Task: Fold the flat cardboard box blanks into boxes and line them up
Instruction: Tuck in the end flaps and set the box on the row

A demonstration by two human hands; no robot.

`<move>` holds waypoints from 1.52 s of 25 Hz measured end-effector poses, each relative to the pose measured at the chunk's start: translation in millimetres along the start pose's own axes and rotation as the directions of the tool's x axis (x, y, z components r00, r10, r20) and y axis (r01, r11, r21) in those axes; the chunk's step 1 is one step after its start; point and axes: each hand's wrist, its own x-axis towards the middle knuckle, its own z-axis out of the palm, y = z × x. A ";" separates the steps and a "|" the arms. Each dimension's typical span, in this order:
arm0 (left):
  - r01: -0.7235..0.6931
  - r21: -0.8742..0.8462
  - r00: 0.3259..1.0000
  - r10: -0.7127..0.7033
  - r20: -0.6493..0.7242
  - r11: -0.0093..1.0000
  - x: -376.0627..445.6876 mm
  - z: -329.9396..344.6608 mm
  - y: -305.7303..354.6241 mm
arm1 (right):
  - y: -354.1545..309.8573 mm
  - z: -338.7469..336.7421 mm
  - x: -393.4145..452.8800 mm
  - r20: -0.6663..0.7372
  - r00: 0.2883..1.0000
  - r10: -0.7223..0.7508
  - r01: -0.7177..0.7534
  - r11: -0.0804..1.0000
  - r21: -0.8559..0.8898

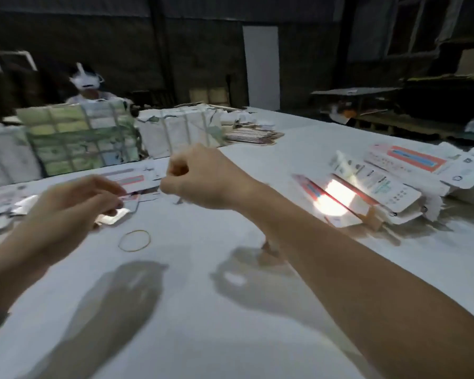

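The frame is motion-blurred. A flat box blank [137, 179], white with a pink stripe, lies on the white table [203, 324] left of centre, with more loose blanks [0, 203] at the left edge. My left hand [74, 206] hovers over that blank with relaxed fingers, the fingertips at its near edge. Just to the right, my right hand [200, 179] is raised above the table, curled into a fist, and I cannot make out anything in it. A messy pile of printed blanks [381, 187] lies at the right, lit by a bright patch.
A yellow rubber band [134, 240] lies on the table near my hands. Strapped bundles [80, 138] [186, 129] stand at the back, with a stack of flat cardboard [252, 135] beside them. Another person [85, 83] sits behind the bundles. Dark shelving fills the right background.
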 end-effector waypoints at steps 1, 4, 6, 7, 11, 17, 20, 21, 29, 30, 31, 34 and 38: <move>-0.035 0.107 0.998 0.041 -0.047 0.994 -0.8 -7.4 -4.2 | -13.3 13.5 -6.0 0.045 0.997 -0.056 0.055 0.998 0.007; 0.088 0.594 0.996 -0.065 -0.060 0.799 13.7 -35.6 -38.4 | -31.0 37.5 -25.7 0.128 0.983 -0.134 0.131 0.991 0.033; 0.279 0.779 0.948 -0.291 -0.130 0.561 13.3 -66.3 -63.8 | -38.4 48.6 -32.7 0.158 0.975 -0.153 0.141 0.986 0.088; 0.363 0.806 0.904 -0.385 -0.185 0.467 9.7 -78.8 -76.2 | -41.4 53.5 -34.2 0.152 0.974 -0.167 0.150 0.982 0.113; 0.503 0.811 0.786 -0.550 -0.284 0.300 -7.1 -104.4 -103.0 | -56.7 66.9 -35.2 0.134 0.969 -0.209 0.178 0.961 0.211; 0.320 0.914 0.920 -0.312 -0.237 0.250 -7.4 -92.3 -98.1 | -78.2 84.2 -25.7 0.163 0.960 -0.229 0.186 0.953 0.239; 0.316 0.910 0.923 -0.308 -0.229 0.270 -7.3 -97.4 -89.3 | -80.0 88.0 -21.3 0.164 0.961 -0.223 0.174 0.947 0.271; 0.321 0.904 0.924 -0.303 -0.234 0.282 -7.9 -98.4 -87.0 | -79.1 88.9 -20.5 0.166 0.962 -0.219 0.168 0.947 0.275; 0.280 0.850 0.909 0.161 -0.384 0.447 -11.4 -91.2 -14.7 | -64.1 90.2 -18.7 0.120 0.976 -0.181 0.148 0.959 0.242; 0.190 0.836 0.864 0.317 -0.391 0.514 -13.8 -88.6 1.9 | -62.3 88.0 -16.2 0.047 0.983 -0.175 0.157 0.952 0.261; 0.064 0.816 0.789 0.472 -0.394 0.574 -17.8 -85.4 18.1 | -60.9 85.4 -13.6 -0.051 0.984 -0.169 0.176 0.944 0.281; -0.292 0.615 0.644 0.626 -0.441 0.733 -24.0 -76.4 56.4 | -61.5 77.9 -2.7 -0.305 0.921 -0.242 0.314 0.925 0.213; -0.437 0.006 0.790 0.387 -0.475 0.899 -18.1 -55.7 70.9 | -64.3 78.3 8.8 -0.278 0.927 -0.251 0.316 0.923 0.219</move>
